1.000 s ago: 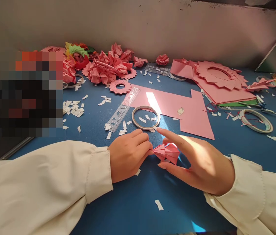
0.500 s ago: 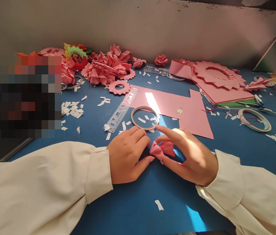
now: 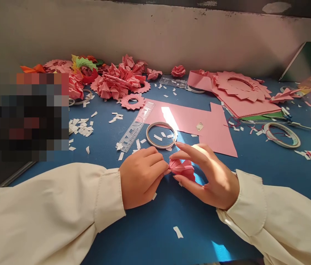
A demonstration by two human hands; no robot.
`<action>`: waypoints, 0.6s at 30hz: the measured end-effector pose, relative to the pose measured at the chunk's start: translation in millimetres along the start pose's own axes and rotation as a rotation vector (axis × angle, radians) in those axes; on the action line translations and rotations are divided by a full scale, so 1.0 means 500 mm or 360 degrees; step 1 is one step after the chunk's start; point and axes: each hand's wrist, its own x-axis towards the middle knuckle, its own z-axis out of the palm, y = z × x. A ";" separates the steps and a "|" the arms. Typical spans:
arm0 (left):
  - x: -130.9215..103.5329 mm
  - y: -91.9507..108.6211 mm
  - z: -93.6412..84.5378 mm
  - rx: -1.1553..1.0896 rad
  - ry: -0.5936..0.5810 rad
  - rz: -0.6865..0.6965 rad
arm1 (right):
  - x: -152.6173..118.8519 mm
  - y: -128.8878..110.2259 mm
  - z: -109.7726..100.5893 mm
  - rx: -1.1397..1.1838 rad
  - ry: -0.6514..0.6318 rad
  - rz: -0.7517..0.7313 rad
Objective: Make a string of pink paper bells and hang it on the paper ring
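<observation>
A small pleated pink paper piece [image 3: 182,168] lies between my two hands, low over the blue tabletop. My left hand [image 3: 141,176] is closed, its thumb and fingertips pinching the left tip of the paper. My right hand [image 3: 212,175] curves around the same piece, thumb below and bent fingers above, with the index finger stretched out. The paper's far side is partly hidden behind my right fingers. Just beyond the hands, a roll of tape [image 3: 161,135] lies flat, the right index fingertip close to its rim.
A clear ruler [image 3: 136,127] overlaps a cut pink sheet [image 3: 188,116]. Folded pink paper flowers [image 3: 114,81] pile at the back left. Pink sheets [image 3: 243,105] and another tape roll [image 3: 282,135] sit at the right. White paper scraps [image 3: 81,127] are scattered about. Behind stands a wall.
My left thumb has drawn in under the fingers, and the pinch sits on the paper's left tip. The pleated paper has turned a little. The view has shifted slightly.
</observation>
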 end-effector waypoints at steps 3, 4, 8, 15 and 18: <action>0.003 0.004 -0.008 -0.0015 0.0024 0.0000 | 0.001 -0.003 0.000 -0.0030 0.0071 -0.0002; 0.005 0.006 -0.013 -0.0030 0.0029 -0.0009 | 0.001 -0.004 -0.001 -0.0055 0.0096 -0.0010; 0.016 0.019 -0.037 -0.0322 -0.0009 -0.0194 | 0.000 -0.010 -0.005 -0.0131 0.0186 -0.0037; 0.042 0.047 -0.064 -0.1058 -0.0170 -0.0582 | -0.008 -0.028 0.002 0.0149 0.0210 0.0022; 0.056 0.047 -0.068 -0.1405 -0.0277 -0.0757 | -0.010 -0.034 0.005 0.0341 0.0213 0.0091</action>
